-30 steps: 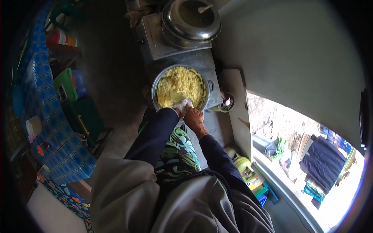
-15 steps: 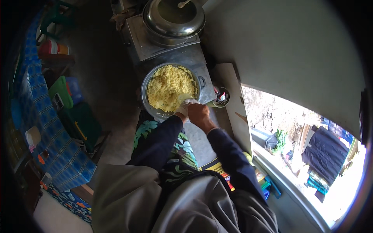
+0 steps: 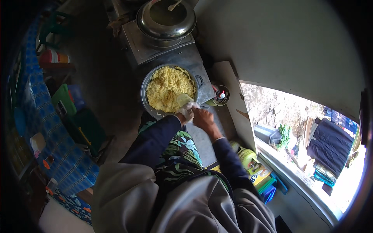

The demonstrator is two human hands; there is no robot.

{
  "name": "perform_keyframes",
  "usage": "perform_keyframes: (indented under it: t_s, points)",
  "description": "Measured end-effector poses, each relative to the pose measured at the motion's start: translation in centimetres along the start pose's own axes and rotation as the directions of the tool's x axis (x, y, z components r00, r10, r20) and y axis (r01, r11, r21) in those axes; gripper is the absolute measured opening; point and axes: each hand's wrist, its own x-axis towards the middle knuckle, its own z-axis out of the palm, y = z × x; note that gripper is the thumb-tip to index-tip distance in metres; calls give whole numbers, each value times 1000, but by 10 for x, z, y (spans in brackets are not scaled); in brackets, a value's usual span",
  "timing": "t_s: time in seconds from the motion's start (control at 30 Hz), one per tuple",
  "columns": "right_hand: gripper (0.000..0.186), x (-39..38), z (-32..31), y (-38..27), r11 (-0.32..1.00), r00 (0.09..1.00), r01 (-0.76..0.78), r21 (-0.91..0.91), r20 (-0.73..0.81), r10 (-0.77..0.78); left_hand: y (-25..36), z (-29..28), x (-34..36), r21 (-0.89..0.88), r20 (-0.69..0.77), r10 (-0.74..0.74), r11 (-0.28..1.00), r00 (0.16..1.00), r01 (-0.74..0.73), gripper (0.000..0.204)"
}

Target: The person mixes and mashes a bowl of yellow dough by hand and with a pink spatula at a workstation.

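A large grey metal pot [image 3: 146,104] holds a mound of yellow rice [image 3: 165,83], with a hollow on its near side. Over the pot's near right rim, my left hand [image 3: 187,113] wears a thin, whitish see-through glove. It is closed around a pale translucent plastic piece [image 3: 184,99], perhaps a small bag, which sticks out over the rice. Bare and closed, my right hand [image 3: 204,119] presses against the left one. Its fingertips seem to pinch plastic, but what they grip is mostly hidden.
Beyond the pot stands a shiny lidded pan [image 3: 167,21] on a stove [image 3: 136,42]. A bucket [image 3: 222,96] sits right of the counter, near a green gas cylinder [image 3: 248,158]. At left is a table with a blue checked cloth [image 3: 66,163]; a bright window opening [image 3: 264,101] is at right.
My hands have moved slightly apart and turned, so the translucent piece shows more clearly over the rice. The view has shifted a little, bringing the gas cylinder more into sight.
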Motion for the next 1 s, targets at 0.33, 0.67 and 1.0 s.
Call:
perform_keyframes:
  t_s: [0.33,0.67,1.0]
  points:
    - [38,33,19,3,977,993,-117,176,20,115,21,-16,26,-278,-78,-57,960,995,33,13]
    - [47,-2,-12,21,995,996,-85,48,-6,85,48,19,40,-920,322,-389,89,863,382,24]
    - [31,67,9,6,999,996,-45,20,-82,46,30,-41,61,-301,-154,-274,928,949,219,19]
